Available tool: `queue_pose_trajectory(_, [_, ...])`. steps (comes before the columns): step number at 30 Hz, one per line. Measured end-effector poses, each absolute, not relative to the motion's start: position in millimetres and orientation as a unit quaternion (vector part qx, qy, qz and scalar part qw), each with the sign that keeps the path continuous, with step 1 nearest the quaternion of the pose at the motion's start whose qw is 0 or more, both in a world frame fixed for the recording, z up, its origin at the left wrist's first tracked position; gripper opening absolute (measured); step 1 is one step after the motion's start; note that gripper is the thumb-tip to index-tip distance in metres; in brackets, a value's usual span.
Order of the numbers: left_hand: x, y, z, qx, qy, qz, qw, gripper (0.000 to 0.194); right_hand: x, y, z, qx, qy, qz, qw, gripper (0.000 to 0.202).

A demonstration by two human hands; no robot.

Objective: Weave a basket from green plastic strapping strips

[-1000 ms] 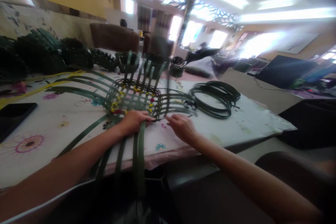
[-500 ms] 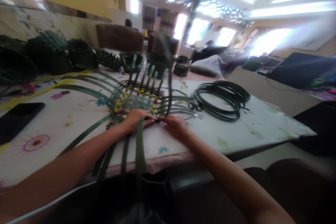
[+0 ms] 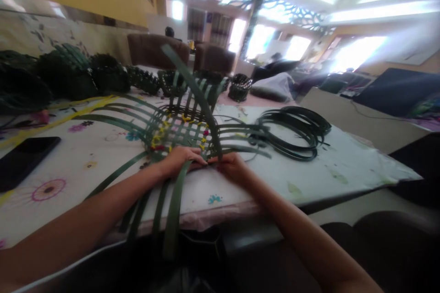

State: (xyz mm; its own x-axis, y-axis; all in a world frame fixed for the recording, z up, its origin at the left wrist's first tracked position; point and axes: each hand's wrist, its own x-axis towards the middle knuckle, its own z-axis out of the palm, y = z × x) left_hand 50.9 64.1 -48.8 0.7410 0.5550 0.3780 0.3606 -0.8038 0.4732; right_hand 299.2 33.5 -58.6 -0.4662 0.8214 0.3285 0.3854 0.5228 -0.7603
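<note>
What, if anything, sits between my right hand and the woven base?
Nothing visible: your right hand is at the near right corner of the woven base, with a green strip rising beside it, not blocking.

Smooth, plastic-looking strips on a slick printed sheet.

On my feed the woven piece [image 3: 182,138] looks like flat green plastic, smooth, with a satin sheen that also runs along the raised strip [image 3: 196,87]; its yellow ties [image 3: 157,139] look duller. I see similar smooth, slightly shiny material in the dark coil [image 3: 316,121]. The counter [image 3: 302,178] wears a glossy, plastic-like sheet, crinkled at the near edge. The phone [image 3: 29,161] has a smooth face; the bag [image 3: 280,83] is thin, wrinkled, see-through plastic. The far basket [image 3: 239,88] looks rough with weave; blur hides finer grain from me.
</note>
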Motion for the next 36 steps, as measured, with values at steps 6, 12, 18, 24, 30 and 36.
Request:
queue_pose_trajectory(6, [50.6,68.7,-38.9,0.923,0.236,0.234,0.192,0.024,296.3,28.0,-52.9,-0.384,-0.791,0.317,0.356,0.028])
queue_pose_trajectory(12, [42.6,89.1,-18.0,0.91,0.237,0.167,0.295,0.019,283.8,12.2,-40.0,-0.476,-0.8,0.223,0.291,0.026])
queue_pose_trajectory(18, [29.9,80.9,-2.8,0.901,0.289,0.106,0.306,0.026,265.3,12.6,-38.0,-0.507,-0.805,0.157,0.265,0.025])
queue_pose_trajectory(24, [-11.0,31.2,35.5,0.876,0.413,0.218,0.124,0.032,256.8,14.9,-44.0,-0.54,-0.786,0.121,0.276,0.023])
queue_pose_trajectory(30, [7.6,-76.5,62.2,0.765,0.452,0.458,-0.033,0.026,240.1,14.5,-43.6,-0.581,-0.761,0.098,0.272,0.024])
queue_pose_trajectory(36, [24.8,-116.8,53.2,0.73,0.443,0.505,0.127,0.023,223.5,12.6,-30.5,-0.607,-0.747,0.077,0.26,0.025])
